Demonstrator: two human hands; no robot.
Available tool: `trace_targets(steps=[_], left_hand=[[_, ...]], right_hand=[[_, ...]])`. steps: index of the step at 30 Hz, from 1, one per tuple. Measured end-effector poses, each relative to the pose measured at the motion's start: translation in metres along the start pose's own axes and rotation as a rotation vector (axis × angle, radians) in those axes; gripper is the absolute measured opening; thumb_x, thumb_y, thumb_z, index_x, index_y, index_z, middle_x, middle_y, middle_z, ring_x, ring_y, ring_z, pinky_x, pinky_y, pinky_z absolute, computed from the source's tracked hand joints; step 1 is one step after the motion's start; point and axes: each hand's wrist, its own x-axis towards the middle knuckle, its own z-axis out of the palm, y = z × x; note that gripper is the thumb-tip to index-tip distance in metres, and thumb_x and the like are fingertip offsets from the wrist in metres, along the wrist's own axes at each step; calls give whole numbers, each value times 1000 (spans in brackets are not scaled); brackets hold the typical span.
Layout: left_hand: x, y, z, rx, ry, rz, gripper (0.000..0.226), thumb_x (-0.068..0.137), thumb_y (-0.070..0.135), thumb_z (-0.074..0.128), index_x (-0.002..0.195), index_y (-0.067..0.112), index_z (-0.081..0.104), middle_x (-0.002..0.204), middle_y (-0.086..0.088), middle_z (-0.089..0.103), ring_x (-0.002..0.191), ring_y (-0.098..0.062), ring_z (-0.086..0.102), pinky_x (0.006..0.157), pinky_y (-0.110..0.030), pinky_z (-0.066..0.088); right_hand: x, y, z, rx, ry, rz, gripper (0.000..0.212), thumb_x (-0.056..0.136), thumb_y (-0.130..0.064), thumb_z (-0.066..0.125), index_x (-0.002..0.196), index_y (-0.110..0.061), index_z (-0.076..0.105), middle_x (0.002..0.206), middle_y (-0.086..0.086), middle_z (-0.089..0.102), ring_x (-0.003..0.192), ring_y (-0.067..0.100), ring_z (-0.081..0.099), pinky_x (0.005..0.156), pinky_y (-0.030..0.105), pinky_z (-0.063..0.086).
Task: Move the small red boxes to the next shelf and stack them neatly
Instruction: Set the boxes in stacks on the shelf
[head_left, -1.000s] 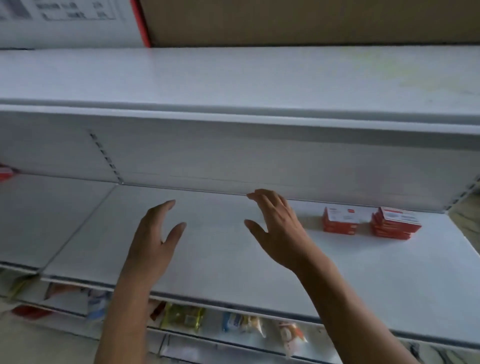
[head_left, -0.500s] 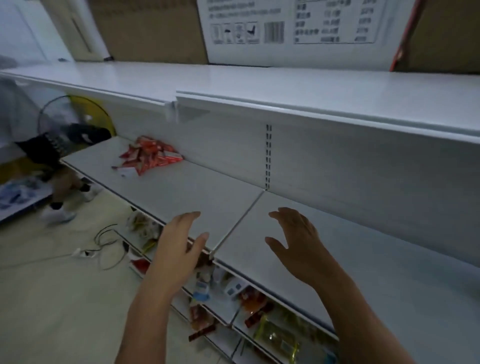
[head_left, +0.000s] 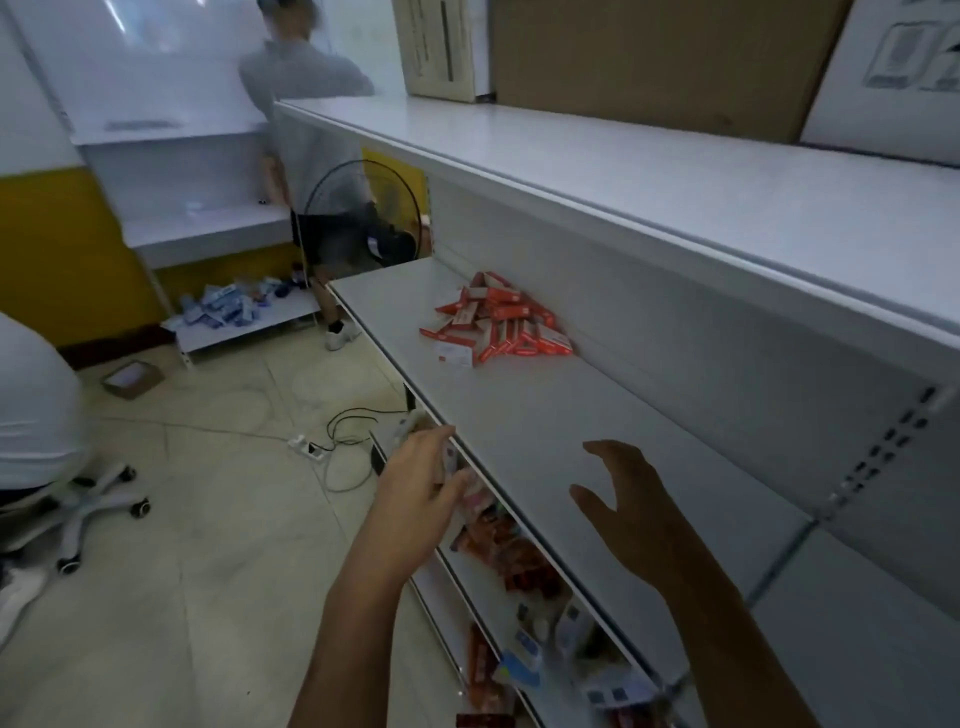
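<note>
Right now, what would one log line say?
left hand: open, empty | right hand: open, over shelf | red boxes: loose pile, untouched

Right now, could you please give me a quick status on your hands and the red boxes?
Left hand and right hand open, empty. Red boxes heaped loose farther along shelf, untouched. Nothing between.

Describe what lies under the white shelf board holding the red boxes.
Under the white shelf board, a lower shelf holds colourful snack packets; the board hides everything further back.
</note>
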Motion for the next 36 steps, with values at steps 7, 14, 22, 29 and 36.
trace_targets(steps=[7,14,22,29,36], left_hand=[[83,-52,-8,-35,9,-64,49,93,31,55,138,23,40,137,3,45,129,-13,38,100,-22,28],[167,-106,12,-85,-65,-24,51,91,28,58,138,20,40,139,-2,44,129,-16,41,107,-32,35],[288,-147,37,-52,-377,-67,46,94,33,52,135,10,47,138,-13,47,124,-28,47,101,-33,38],[332,-174,27,-99,-746,128,25,90,34,58,108,18,63,102,6,56,96,-11,55,75,-25,39],[356,-197,27,-188,-997,249,46,80,19,73,122,28,54,114,10,52,102,-11,54,81,-18,45]], right_hand=[[95,-16,27,21,-32,19,55,90,-33,58,140,-24,36,144,-3,35,133,16,35,105,27,31],[149,-20,78,35,12,63,55,90,-31,60,139,-28,36,143,-7,36,132,10,35,107,25,30],[255,-41,100,-87,184,137,60,87,-16,64,141,-22,38,148,1,37,136,18,34,106,23,24],[316,-51,91,-216,24,150,76,78,-8,73,143,-20,37,150,-8,29,138,10,24,115,24,15],[313,-51,94,-379,35,128,70,80,-12,72,142,-20,40,152,1,34,140,19,27,113,23,12]])
